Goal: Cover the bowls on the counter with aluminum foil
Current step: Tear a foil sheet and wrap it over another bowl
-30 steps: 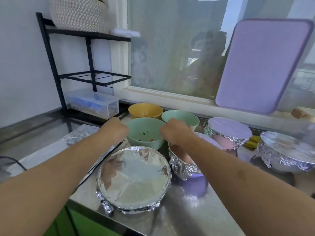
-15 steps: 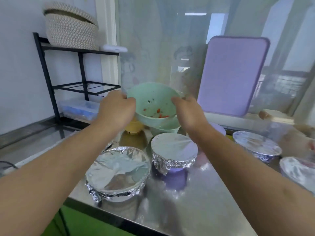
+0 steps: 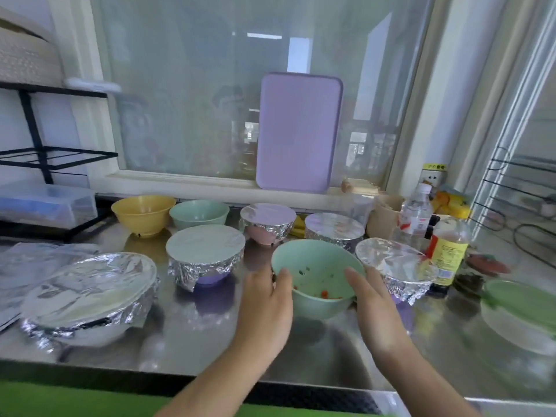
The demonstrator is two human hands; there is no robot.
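Observation:
My left hand (image 3: 267, 299) and my right hand (image 3: 373, 305) hold an uncovered green bowl (image 3: 316, 266) with a few food bits inside, one hand on each side, thumbs over the rim. It sits low at the counter's front middle; whether it touches the steel I cannot tell. A yellow bowl (image 3: 143, 210) and a second green bowl (image 3: 198, 212) stand uncovered at the back. Foil covers a large bowl (image 3: 87, 290) on the left, a purple bowl (image 3: 206, 251), a pink bowl (image 3: 267, 219) and two more bowls (image 3: 334, 227) (image 3: 391, 260). A loose foil sheet (image 3: 30, 260) lies far left.
A water bottle (image 3: 415, 212) and a sauce bottle (image 3: 448, 251) stand right of the bowls, with a green-lidded dish (image 3: 520, 308) near the right edge. A purple cutting board (image 3: 298, 130) leans on the window. A clear box (image 3: 45, 203) sits under the black rack.
Both hands lifted the green bowl from the back row, carried it to the right and lowered it to the front middle of the counter. The view shifted right.

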